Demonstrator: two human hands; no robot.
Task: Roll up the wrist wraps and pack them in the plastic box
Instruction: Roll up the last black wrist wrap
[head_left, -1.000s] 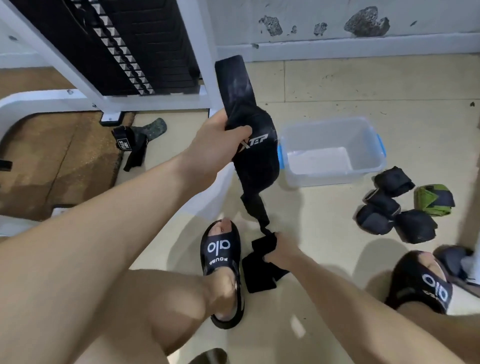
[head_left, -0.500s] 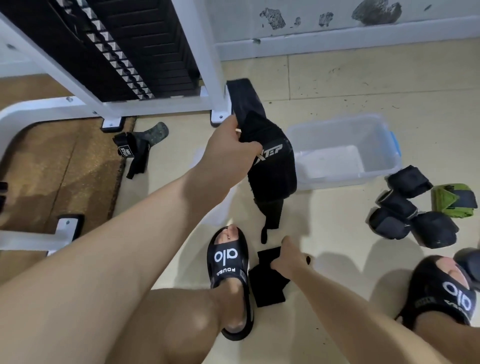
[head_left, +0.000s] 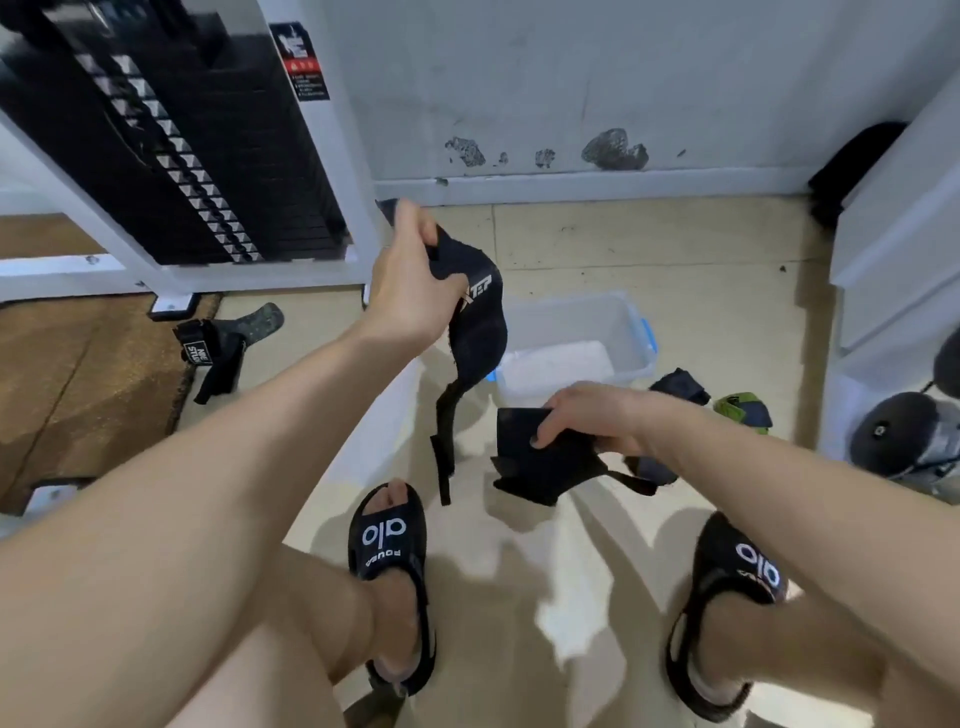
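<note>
Head cam, only one view here. The left hand (head_left: 410, 283) is raised up with its fingers curled round the top of a long black wrist wrap (head_left: 475, 332), which hangs down loose and unrolled, its thin tail dangling just above the floor near the left sandal (head_left: 387, 535). The right hand (head_left: 592, 415) sits lower, thumb and fingers pinching a second black wrap (head_left: 535, 467), folded-ish, with a thin strap trailing off to the right.

The clear plastic box (head_left: 626, 332) with blue clips sits on the tiled floor just behind both hands, lid off. To its right, a dark rolled wrap (head_left: 680, 387) and a green one (head_left: 743, 410) lie on the floor, partly hidden by the right forearm. Another black strap (head_left: 218, 353) lies over by the weight machine's foot.
</note>
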